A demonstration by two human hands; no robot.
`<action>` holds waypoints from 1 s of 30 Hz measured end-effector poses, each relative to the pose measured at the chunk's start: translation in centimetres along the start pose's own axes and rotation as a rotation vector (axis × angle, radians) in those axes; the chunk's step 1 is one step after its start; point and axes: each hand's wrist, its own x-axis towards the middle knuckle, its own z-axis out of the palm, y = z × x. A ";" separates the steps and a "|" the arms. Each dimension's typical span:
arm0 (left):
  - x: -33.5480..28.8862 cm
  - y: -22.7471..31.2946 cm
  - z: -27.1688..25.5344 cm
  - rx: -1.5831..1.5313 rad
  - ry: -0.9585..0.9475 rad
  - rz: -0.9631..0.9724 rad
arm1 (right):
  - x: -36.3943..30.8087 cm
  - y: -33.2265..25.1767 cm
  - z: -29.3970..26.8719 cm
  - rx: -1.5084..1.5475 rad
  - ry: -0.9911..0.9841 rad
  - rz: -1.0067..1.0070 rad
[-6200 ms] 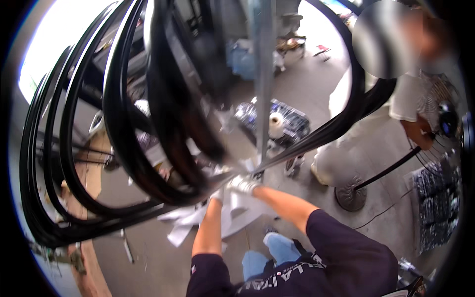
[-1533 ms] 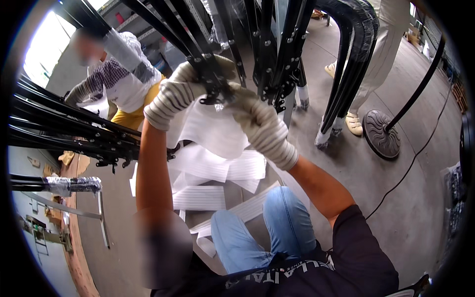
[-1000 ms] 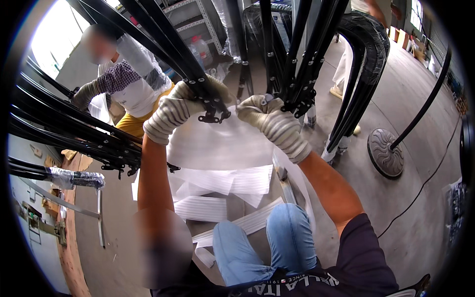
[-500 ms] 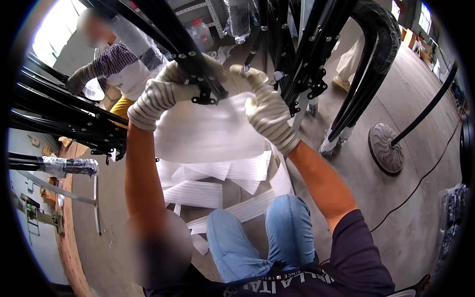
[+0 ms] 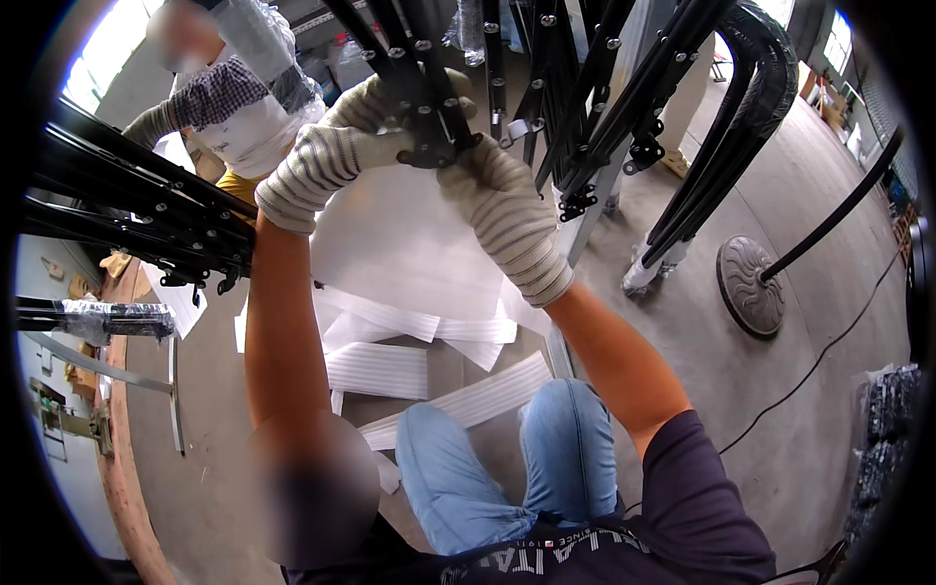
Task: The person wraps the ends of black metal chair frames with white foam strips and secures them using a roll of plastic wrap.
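Nearest are the person's bent knees in blue jeans, with both forearms reaching forward on either side of them. The left forearm rises almost straight; the left hand, in a striped knit glove, bends inward at the wrist and wraps a pair of black tubes from behind, its thumb on the near left side and its fingers showing past the right edge. The right forearm slants in from the right; the right hand, gloved alike, has its fingers curled in narrowly at the tubes' lower end, though whether they grip it cannot be told. The tubes slope down toward the person, their bracketed end between the hands. Below hangs a white sheet, above white strips on the floor. More black tubes lie left; others stand right. Far left, a co-worker leans over.
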 end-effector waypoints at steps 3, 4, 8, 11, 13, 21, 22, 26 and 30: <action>0.0 -1.1 0.0 -0.055 0.000 0.071 | -0.4 -2.2 -0.3 -0.269 0.006 -0.031; 0.1 -1.0 0.4 -0.088 -0.007 0.084 | -0.3 -2.5 -0.5 -0.327 0.017 -0.037; 0.7 -0.5 1.4 -0.230 -0.051 0.131 | 0.8 -1.6 -1.4 -0.712 0.139 -0.212; 0.5 -0.5 1.7 -0.337 -0.077 0.146 | 0.4 -2.7 -0.3 -0.957 0.190 -0.382; 0.1 -0.9 1.8 -0.388 -0.098 0.138 | 0.0 -3.1 0.0 -1.043 0.204 -0.434; -2.0 -2.7 2.2 0.160 0.123 0.154 | 0.5 -2.2 -0.7 -0.963 0.206 -0.508; -1.7 -2.6 2.0 0.198 0.114 0.133 | 0.9 -1.7 -1.2 -0.907 0.205 -0.522; 0.0 0.4 2.7 0.438 0.135 0.253 | 1.8 -0.1 -3.1 -0.914 0.228 -0.519; 1.3 1.1 2.2 0.600 0.175 0.342 | 1.5 -2.6 -2.8 -0.882 0.141 -0.530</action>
